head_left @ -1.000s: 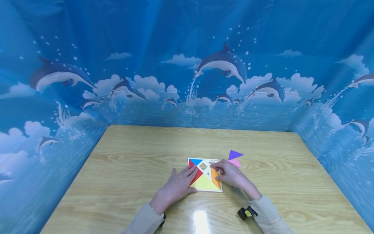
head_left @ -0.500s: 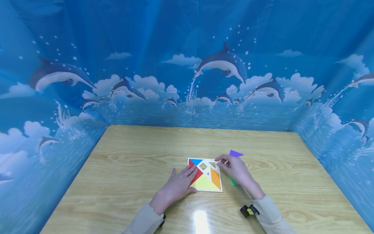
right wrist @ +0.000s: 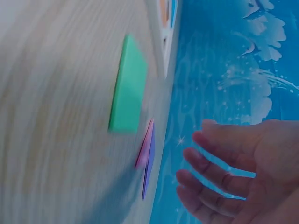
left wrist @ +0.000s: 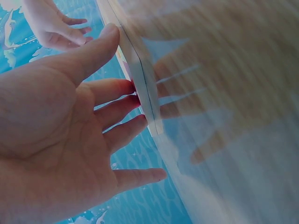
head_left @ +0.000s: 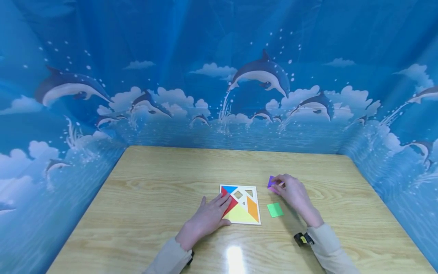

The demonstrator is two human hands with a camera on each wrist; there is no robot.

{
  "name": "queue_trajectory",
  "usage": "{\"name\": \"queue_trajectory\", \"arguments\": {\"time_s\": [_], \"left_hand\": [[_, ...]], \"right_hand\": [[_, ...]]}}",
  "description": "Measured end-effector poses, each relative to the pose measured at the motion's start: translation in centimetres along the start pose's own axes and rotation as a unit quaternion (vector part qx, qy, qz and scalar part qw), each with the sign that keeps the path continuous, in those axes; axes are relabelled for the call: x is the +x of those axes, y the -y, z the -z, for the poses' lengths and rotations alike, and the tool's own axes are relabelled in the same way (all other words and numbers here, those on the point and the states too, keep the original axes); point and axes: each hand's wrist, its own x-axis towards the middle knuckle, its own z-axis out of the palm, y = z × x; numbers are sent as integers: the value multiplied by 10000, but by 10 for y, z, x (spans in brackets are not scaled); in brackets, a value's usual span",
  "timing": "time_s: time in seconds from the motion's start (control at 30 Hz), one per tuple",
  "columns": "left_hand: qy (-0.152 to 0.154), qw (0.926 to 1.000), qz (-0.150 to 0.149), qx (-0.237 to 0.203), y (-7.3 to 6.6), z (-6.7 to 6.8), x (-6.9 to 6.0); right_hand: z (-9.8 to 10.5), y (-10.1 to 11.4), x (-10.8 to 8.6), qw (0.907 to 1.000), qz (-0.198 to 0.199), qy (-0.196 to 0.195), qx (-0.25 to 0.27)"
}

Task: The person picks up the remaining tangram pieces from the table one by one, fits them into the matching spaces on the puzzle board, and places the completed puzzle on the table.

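Note:
My left hand (head_left: 207,217) rests on the white tangram board (head_left: 244,188), fingers straight and spread across its left side. Blue (head_left: 228,189), red (head_left: 234,203), yellow (head_left: 240,215) and orange (head_left: 252,209) pieces lie in the board, beside uncovered cut-outs. Right of it, my right hand (head_left: 292,192) hovers above a purple triangle (right wrist: 149,163) and a pink triangle (right wrist: 144,148), which it partly covers in the head view. The right wrist view shows those fingers loosely bent, apart from the pieces, with nothing between them. A green square (head_left: 275,209) lies on the table nearer to me.
The wood-grain table (head_left: 164,175) is bordered at the back and sides by a blue dolphin-print curtain (head_left: 191,95). A black wrist camera (head_left: 302,239) sits at the right sleeve. Light glares off the table's front (head_left: 235,258).
My right hand has left the orange piece in the board and moved right, over the purple and pink triangles, uncovering the green square. The left hand stays put.

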Motion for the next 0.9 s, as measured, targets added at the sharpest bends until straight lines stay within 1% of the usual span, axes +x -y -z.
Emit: {"name": "queue_trajectory", "arguments": {"time_s": [0.17, 0.27, 0.43, 0.63, 0.9], "left_hand": [[-73, 9999, -44, -78, 1, -1, -1], [-108, 9999, -60, -95, 1, -1, -1], [-115, 9998, -56, -119, 1, 0, -1], [-123, 9998, -55, -117, 1, 0, -1], [-96, 9999, -49, -75, 1, 0, -1]], "right_hand": [[4, -10, 0, 9977, -203, 405, -506], [4, -14, 0, 9959, -235, 545, -685], [3, -19, 0, 9949, -216, 678, -712], [0, -19, 1, 9933, -223, 854, -749], [-2, -20, 1, 9938, -214, 838, -695]]}}
